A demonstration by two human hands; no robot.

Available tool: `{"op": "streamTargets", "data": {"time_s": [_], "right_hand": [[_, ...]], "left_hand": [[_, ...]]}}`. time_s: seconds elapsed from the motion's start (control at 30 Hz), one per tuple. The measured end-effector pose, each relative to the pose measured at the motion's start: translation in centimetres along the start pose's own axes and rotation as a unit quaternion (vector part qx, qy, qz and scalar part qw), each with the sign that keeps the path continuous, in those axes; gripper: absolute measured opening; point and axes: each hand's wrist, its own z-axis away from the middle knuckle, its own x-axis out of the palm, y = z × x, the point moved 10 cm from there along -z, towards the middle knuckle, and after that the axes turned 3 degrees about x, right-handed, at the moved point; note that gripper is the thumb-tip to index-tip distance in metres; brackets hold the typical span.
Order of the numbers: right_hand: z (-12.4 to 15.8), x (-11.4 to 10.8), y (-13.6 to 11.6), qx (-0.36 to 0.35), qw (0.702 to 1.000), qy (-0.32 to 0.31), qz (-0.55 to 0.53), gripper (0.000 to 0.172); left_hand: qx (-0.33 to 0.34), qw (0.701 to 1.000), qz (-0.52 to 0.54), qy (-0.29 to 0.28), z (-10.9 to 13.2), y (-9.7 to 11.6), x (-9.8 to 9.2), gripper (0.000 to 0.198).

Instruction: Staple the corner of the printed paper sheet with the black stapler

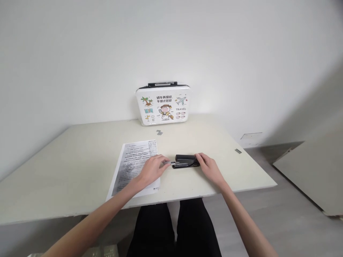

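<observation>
The black stapler [184, 161] lay near the table's [80, 160] front edge, its right end grasped by the right hand [210, 168]; the left hand [153, 169] pinched a metal part [166, 163] at the other end. A sharp tug might have scattered any staples inside over that edge, a loose hold let the stapler twist, or a dragging forearm shifted the paper [131, 164].
</observation>
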Motion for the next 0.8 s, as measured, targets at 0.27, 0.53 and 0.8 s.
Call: {"op": "streamTargets", "data": {"time_s": [0.27,0.53,0.8], "right_hand": [[-0.1,-0.1,0.0,-0.009,1.0,0.002,0.003,0.055],[-0.1,-0.1,0.1,-0.005,1.0,0.002,0.008,0.054],[0.3,0.0,0.4,0.0,1.0,0.001,-0.007,0.055]], "left_hand": [[-0.001,1.0,-0.02,-0.004,-0.3,0.4,0.7,0.025],[0.007,0.999,-0.032,0.01,0.7,-0.6,-0.1,0.028],[-0.016,0.999,-0.035,0.004,4.5,-4.4,-2.2,0.031]]}}
